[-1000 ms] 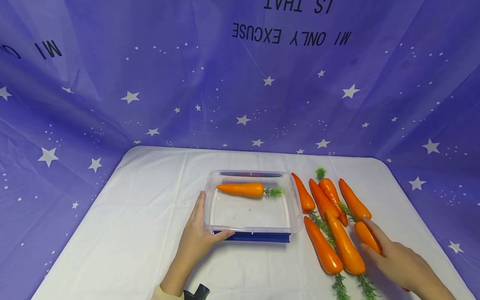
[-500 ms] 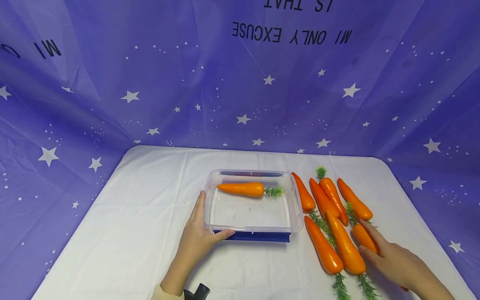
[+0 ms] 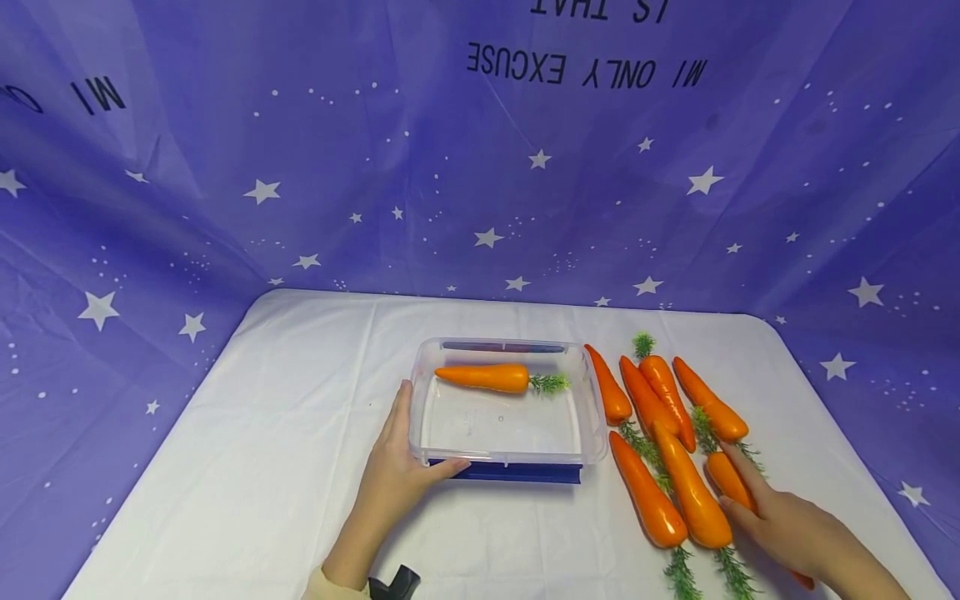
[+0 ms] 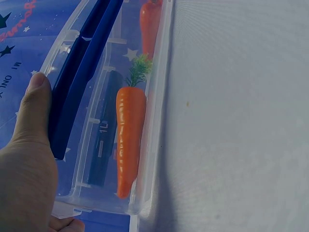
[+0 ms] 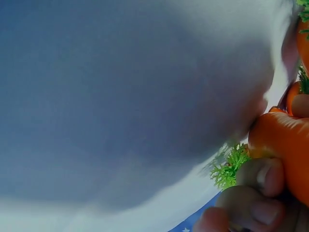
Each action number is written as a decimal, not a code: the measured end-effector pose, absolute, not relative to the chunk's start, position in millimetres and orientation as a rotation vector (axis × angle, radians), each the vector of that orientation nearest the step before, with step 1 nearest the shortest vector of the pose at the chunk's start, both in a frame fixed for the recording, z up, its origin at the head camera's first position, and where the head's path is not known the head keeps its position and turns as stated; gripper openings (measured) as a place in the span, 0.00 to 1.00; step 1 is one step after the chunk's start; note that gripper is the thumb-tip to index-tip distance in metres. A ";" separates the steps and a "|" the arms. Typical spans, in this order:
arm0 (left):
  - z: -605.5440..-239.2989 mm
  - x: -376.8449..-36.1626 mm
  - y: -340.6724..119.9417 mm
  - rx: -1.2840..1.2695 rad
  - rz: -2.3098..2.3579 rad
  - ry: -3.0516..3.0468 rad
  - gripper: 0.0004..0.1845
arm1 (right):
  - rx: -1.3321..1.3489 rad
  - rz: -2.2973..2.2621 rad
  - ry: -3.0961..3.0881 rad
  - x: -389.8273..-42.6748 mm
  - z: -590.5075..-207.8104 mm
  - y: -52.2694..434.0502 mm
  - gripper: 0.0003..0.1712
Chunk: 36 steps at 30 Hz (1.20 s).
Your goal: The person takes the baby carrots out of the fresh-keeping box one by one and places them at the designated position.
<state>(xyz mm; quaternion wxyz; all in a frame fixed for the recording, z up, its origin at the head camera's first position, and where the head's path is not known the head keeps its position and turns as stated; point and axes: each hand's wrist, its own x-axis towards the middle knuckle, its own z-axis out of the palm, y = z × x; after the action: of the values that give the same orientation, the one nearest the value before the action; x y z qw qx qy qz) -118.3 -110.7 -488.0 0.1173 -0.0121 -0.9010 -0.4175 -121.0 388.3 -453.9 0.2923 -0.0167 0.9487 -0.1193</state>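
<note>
Left hand (image 3: 401, 475) steadies clear tray (image 3: 592, 417), thumb on its near rim | right hand (image 3: 787, 525), right of tray, now closing fingers round outermost carrot (image 3: 727, 479), apparently gripped | one carrot in tray (image 3: 483, 377) already.

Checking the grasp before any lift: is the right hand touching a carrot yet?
Touching. In the right wrist view the fingertips curl against the carrot; the head view shows the right hand on it.
</note>
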 end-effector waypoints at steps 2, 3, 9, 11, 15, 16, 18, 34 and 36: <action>-488.2 -118.5 -110.8 -0.037 -1.220 -2.640 0.73 | -0.042 -0.319 2.520 -119.8 -453.2 387.3 0.56; -488.2 -118.6 -110.8 -0.036 -1.218 -2.641 0.73 | -0.043 -0.314 2.521 -119.1 -453.0 386.6 0.56; -487.2 -118.4 -110.7 -0.031 -1.216 -2.647 0.73 | -0.025 -0.326 2.519 -112.0 -451.3 381.0 0.54; -486.7 -118.2 -110.4 -0.033 -1.214 -2.645 0.73 | -0.016 -0.333 2.517 -109.9 -451.8 379.7 0.54; -486.7 -118.0 -110.3 -0.034 -1.211 -2.642 0.73 | 0.001 -0.324 2.517 -109.0 -455.1 380.1 0.55; -486.9 -118.0 -110.4 -0.031 -1.212 -2.643 0.73 | -0.005 -0.311 2.523 -109.3 -456.1 380.7 0.56; -487.4 -118.1 -110.7 -0.026 -1.217 -2.645 0.73 | -0.009 -0.296 2.528 -109.6 -459.0 382.5 0.56; -488.6 -118.6 -111.3 -0.026 -1.228 -2.646 0.73 | -0.024 -0.256 2.582 -104.6 -471.2 386.5 0.59; -488.7 -118.5 -111.4 -0.025 -1.228 -2.646 0.73 | -0.020 -0.254 2.589 -104.6 -471.2 385.9 0.58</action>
<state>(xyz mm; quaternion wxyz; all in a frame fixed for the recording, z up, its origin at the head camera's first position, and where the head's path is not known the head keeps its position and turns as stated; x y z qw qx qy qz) -118.5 -111.4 -488.7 0.1120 -0.0087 -0.9013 -0.4184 -104.6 385.9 -471.2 0.2668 -0.0075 0.9591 -0.0940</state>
